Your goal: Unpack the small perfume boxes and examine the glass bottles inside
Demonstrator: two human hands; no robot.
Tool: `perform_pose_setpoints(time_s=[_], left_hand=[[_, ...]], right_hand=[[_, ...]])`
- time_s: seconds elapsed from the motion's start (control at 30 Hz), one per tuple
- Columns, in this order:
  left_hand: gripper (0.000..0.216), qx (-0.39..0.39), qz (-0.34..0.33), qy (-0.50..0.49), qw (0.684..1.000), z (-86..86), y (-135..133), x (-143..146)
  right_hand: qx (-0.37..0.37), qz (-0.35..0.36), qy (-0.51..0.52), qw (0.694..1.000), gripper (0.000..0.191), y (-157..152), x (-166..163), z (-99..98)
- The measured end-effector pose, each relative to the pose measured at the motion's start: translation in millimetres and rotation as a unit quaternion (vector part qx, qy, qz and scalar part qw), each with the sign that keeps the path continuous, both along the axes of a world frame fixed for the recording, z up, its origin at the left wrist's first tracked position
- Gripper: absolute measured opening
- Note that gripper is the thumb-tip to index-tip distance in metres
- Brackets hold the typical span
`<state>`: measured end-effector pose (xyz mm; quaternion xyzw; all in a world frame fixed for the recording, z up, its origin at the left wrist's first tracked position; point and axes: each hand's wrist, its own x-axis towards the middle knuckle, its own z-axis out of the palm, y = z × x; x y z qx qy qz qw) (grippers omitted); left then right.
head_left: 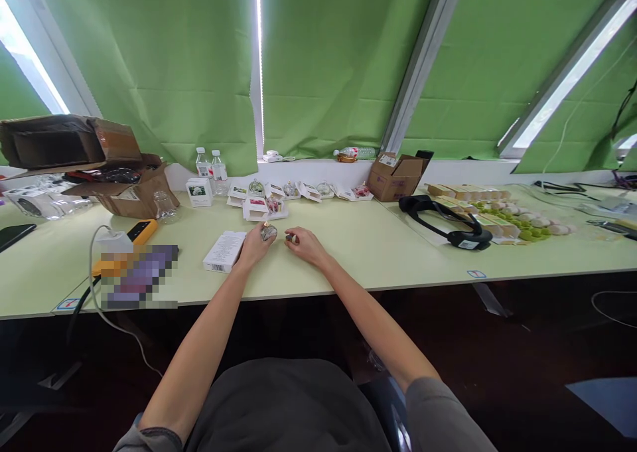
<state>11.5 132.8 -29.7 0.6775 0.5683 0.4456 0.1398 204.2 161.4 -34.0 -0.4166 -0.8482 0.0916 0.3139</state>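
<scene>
My left hand (253, 245) is closed around a small, round, see-through bauble (269, 232) with a gold-coloured top and greyish filling. Just to its right, my right hand (307, 245) pinches a small dark piece (289, 237), too small to name. The two hands are apart, low over the pale table. Beside my left wrist lies a white printed box (225, 251). Behind the hands, several opened white packets stand with similar round baubles, among them a reddish one (273, 204), a green one (256, 188) and a bluish one (290, 189).
A white carton (200, 192) and two water bottles (219, 166) stand at the back left. A phone (142, 276), a white cable and cardboard boxes (130, 193) are further left. To the right are a small cardboard box (397, 176), a black headset (448, 223) and rows of small green and white items (530, 220).
</scene>
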Motion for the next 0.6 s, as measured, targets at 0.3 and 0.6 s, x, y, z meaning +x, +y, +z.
perform_pose_setpoints(time_s=[0.3, 0.6], left_hand=[[0.056, 0.107, 0.046, -0.016, 0.993, 9.9, -8, 2], [0.021, 0.168, 0.027, 0.096, 0.981, 9.1, -23, 15]], right_hand=[[-0.007, -0.009, -0.006, 1.000, 0.036, 0, 0, -1.1], [-0.007, -0.020, -0.003, 1.000, 0.029, 3, 0, -2.6]])
